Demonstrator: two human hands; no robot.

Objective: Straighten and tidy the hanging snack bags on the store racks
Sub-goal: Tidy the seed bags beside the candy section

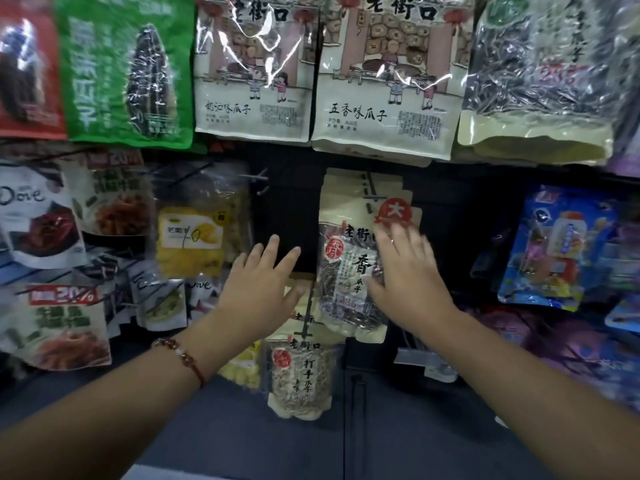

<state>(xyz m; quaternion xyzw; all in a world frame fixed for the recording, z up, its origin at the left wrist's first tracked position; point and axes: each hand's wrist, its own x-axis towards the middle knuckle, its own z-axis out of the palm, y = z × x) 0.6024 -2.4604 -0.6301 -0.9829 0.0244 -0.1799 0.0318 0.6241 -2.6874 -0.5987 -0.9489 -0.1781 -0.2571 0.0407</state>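
Observation:
A beige bag of dark sunflower seeds (349,271) hangs on a hook in the middle row, with several like bags behind it. My right hand (407,271) lies flat on its right side, fingers spread, slightly blurred. My left hand (263,282) hovers open just left of that bag, in front of a dark gap in the rack with a bare hook (259,178). Below hangs a smaller beige bag of pale seeds (301,375). A yellow dried-mango bag (194,237) hangs to the left.
Big beige seed bags (384,74) and a green bag (128,67) hang in the top row. Dove chocolate bags (38,216) and 20% snack bags (59,327) fill the left. Blue bags (554,247) hang at right. A price-tag holder (426,365) juts out below.

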